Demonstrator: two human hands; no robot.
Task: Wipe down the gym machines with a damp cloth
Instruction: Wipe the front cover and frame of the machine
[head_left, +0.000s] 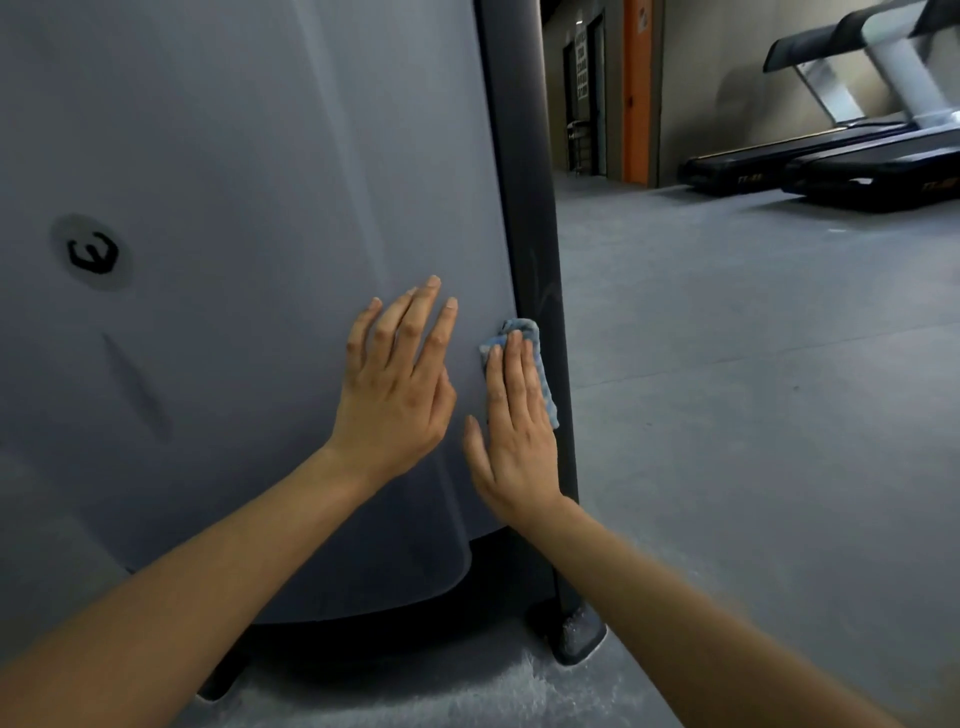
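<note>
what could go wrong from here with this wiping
1. The right hand presses the cloth with straight fingers, not gripping it, so it might slip and fall to the floor.
2. The left hand rests flat on the gray panel and may leave fresh prints.
3. The cloth is bunched at the panel's edge by the dark post, so strips could be missed.

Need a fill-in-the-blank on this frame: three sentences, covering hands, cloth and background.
1. The right hand presses a ____ cloth against the grey panel.
2. The left hand lies flat on the panel and holds ____.
3. The two machines at the far right are ____.

Missing words: blue; nothing; treadmills
</note>
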